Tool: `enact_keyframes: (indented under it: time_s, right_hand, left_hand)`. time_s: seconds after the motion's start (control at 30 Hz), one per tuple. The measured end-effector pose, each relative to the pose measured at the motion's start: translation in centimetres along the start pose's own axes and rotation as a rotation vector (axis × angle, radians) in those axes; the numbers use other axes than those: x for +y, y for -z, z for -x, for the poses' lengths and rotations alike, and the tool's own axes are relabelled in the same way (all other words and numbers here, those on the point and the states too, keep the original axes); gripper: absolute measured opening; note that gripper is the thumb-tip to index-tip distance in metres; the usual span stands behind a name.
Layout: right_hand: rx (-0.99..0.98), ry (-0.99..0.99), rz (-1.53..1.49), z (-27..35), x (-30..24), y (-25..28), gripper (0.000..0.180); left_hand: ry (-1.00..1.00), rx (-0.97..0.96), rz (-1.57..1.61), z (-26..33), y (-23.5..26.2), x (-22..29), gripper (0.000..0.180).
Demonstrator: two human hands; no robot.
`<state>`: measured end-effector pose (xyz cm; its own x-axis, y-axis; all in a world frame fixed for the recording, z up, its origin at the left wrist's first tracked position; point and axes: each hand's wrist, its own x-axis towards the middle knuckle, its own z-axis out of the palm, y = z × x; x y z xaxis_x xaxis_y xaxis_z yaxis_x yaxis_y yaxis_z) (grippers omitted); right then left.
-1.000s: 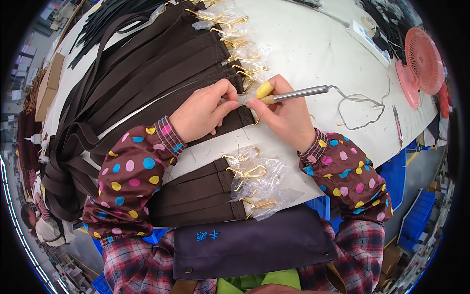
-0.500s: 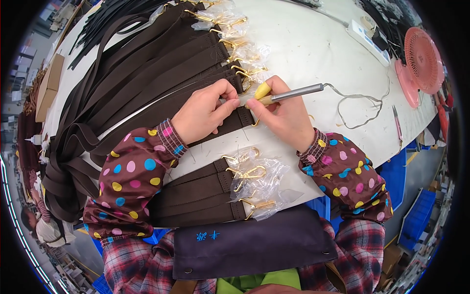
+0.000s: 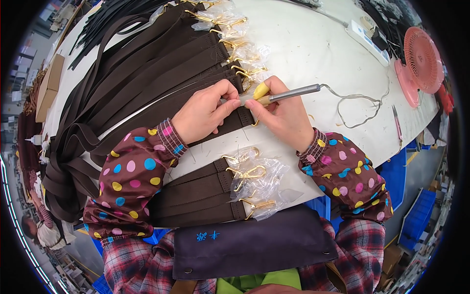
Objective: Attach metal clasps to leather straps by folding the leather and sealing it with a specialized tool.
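My right hand (image 3: 286, 111) grips a corded pen-like tool (image 3: 296, 92) with a silver barrel and a tan section near the fingers. A yellow cover (image 3: 261, 90) sits on one of its fingers. The tool's working tip is hidden between the hands. My left hand (image 3: 208, 109) is closed in a pinch at the fingertips, almost touching the right thumb; what it pinches cannot be made out. Both hands are over the end of a dark brown strap (image 3: 241, 117), where a gold hook (image 3: 255, 122) shows at the edge.
Several dark brown straps (image 3: 161, 61) with plastic-wrapped gold hooks (image 3: 249, 71) fan across the white table (image 3: 303, 54). More straps (image 3: 196, 193) lie nearer me. Rightward are a pink fan (image 3: 422, 61), a power strip (image 3: 367, 41), a looping cord (image 3: 360, 100) and tweezers (image 3: 397, 125).
The silver tool has shifted slightly left and its barrel tilts a little differently. Both hands hold nearly the same place.
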<state>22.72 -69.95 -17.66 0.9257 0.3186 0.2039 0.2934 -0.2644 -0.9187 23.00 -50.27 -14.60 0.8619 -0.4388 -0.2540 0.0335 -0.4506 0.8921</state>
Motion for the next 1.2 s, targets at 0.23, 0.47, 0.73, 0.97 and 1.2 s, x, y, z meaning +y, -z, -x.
enact_keyframes:
  time_s: [0.23,0.47,0.73,0.97,1.2]
  right_hand:
    - [0.003,0.017,-0.016,0.1,-1.4,0.8,0.018]
    - [0.050,0.489,0.424,0.6,0.3,2.6,0.016]
    - [-0.293,0.234,0.149,1.8,-2.4,3.7,0.028]
    - [-0.443,0.391,0.241,4.9,-3.6,3.7,0.025]
    - [-0.235,0.368,0.316,4.8,-4.0,3.8,0.021]
  left_hand:
    - [-0.173,0.099,-0.375,0.6,0.0,-0.4,0.021]
    - [-0.124,0.044,-0.533,0.8,-0.1,0.9,0.028]
    - [0.117,-0.251,0.259,3.1,1.3,2.0,0.017]
    - [-0.083,-0.253,-0.292,7.2,-0.5,1.3,0.017]
    - [-0.264,0.048,-0.651,3.6,-0.4,-0.3,0.037]
